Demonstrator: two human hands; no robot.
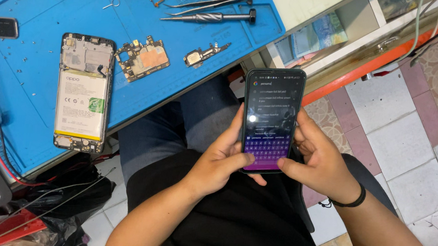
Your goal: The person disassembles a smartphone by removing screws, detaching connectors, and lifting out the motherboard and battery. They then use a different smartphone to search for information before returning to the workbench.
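Observation:
A dark smartphone (272,117) with a lit screen and an on-screen keyboard is held upright over my lap. My left hand (218,162) grips its left edge, thumb lying across the keyboard. My right hand (318,161) grips the right edge, with a black band on that wrist. On the blue work mat (20,95) to the left lies an opened phone (83,92) with its back off and its white battery exposed. Beside it rest a loose circuit board (143,58) and a small metal part (204,55).
Tweezers (208,3) and a metal screwdriver (212,17) lie at the mat's far side. A small black module (1,27) sits at the left. Cables and black bags (65,194) hang below the bench. An open drawer (343,28) and tiled floor (408,134) are on the right.

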